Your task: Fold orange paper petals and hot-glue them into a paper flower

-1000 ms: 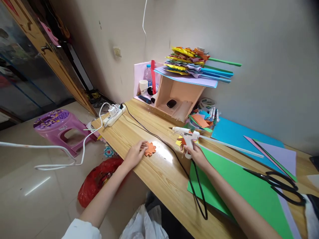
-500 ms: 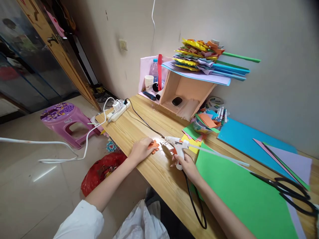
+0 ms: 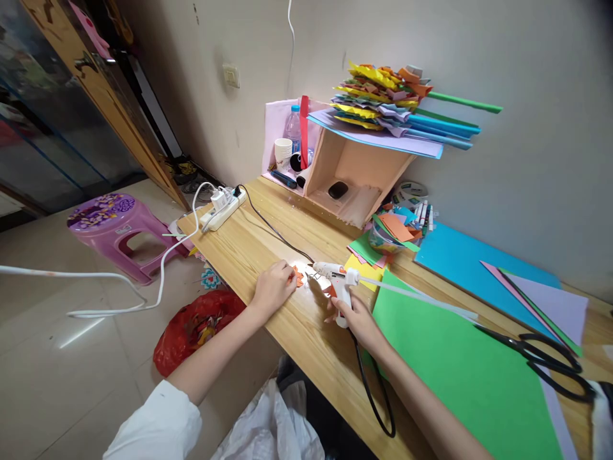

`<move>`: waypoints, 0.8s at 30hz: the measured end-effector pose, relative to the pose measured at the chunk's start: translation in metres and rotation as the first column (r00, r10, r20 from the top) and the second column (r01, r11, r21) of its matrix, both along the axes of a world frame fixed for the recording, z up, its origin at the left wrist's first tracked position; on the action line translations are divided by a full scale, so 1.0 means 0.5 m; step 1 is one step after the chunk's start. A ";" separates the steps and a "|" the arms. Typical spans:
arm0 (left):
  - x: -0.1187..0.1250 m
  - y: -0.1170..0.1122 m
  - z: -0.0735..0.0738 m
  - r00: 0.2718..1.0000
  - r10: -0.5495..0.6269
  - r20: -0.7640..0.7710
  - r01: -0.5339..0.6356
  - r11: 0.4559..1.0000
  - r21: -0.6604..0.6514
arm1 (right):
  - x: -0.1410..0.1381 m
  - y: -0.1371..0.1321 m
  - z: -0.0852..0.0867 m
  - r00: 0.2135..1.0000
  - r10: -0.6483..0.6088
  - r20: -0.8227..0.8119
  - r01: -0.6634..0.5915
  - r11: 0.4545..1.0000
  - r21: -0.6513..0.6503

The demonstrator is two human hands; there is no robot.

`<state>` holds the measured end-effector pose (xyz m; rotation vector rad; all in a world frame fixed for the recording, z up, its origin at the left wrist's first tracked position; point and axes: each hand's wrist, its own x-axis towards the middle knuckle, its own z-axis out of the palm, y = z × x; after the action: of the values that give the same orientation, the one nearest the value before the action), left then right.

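Note:
Closed fingers of my left hand [image 3: 274,287] grip a small orange cut-paper piece [image 3: 299,276] at the wooden table top, and the hand covers part of it. My right hand [image 3: 358,318] is wrapped around the handle of a white glue gun [image 3: 341,292]. Its nozzle points left toward the orange piece, with a small gap between them. A long clear glue stick [image 3: 421,296] juts from the back of the gun. The gun's black cord [image 3: 360,375] loops down below my right hand.
Green paper [image 3: 445,364] lies right of the gun, with black scissors [image 3: 536,355] on its far edge. Behind stand a tub of paper scraps [image 3: 383,239] and an open box [image 3: 354,176] topped with paper flowers [image 3: 383,96]. A power strip [image 3: 224,211] sits at the left end.
My left hand has turned and now covers more of the orange paper piece. The glue gun stays in my right hand, nearly unmoved. The whole view has shifted slightly.

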<state>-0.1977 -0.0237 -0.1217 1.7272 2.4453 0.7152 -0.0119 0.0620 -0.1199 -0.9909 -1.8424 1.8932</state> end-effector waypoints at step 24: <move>-0.033 0.012 -0.030 0.909 0.029 0.415 -0.074 0.993 0.094 | -0.029 0.007 0.024 0.987 0.129 0.099 -0.127 0.992 -0.022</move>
<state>-0.2143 -0.0177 -0.1365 1.3665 2.1976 1.1089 -0.0266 0.0653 -0.1081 -1.0123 -1.9955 1.9667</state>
